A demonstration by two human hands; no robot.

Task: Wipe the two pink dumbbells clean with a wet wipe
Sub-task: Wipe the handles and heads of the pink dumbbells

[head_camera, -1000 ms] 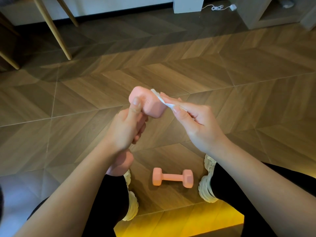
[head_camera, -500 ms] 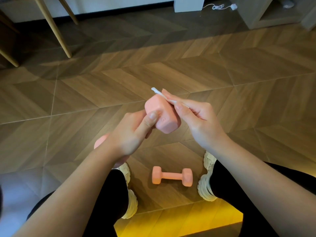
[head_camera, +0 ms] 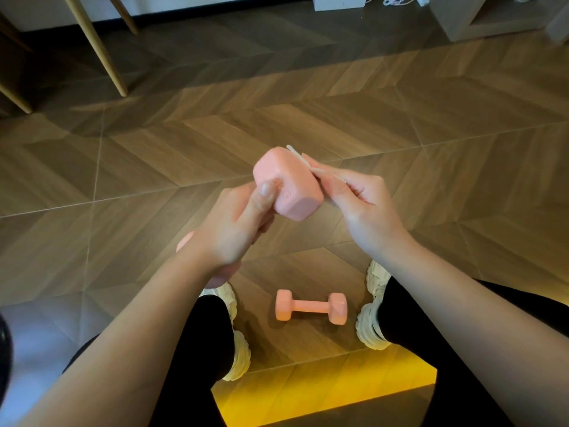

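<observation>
My left hand (head_camera: 237, 229) grips a pink dumbbell (head_camera: 289, 186) by its handle, thumb lying on the upper head; the lower head peeks out beside my left wrist. My right hand (head_camera: 363, 201) pinches a folded white wet wipe (head_camera: 303, 163) against the right side of that upper head. A second pink dumbbell (head_camera: 311, 305) lies on the wooden floor between my shoes, apart from both hands.
My two pale shoes (head_camera: 374, 306) and black-trousered legs flank the floor dumbbell. Wooden chair legs (head_camera: 101, 47) stand at the far left. A white box and cable sit at the back, a grey unit (head_camera: 462, 16) at the back right. A yellow glow lights the floor below me.
The held dumbbell has turned in my left hand, showing its upper head's end face more, while my right hand keeps the wipe against its side. The floor dumbbell has not moved.
</observation>
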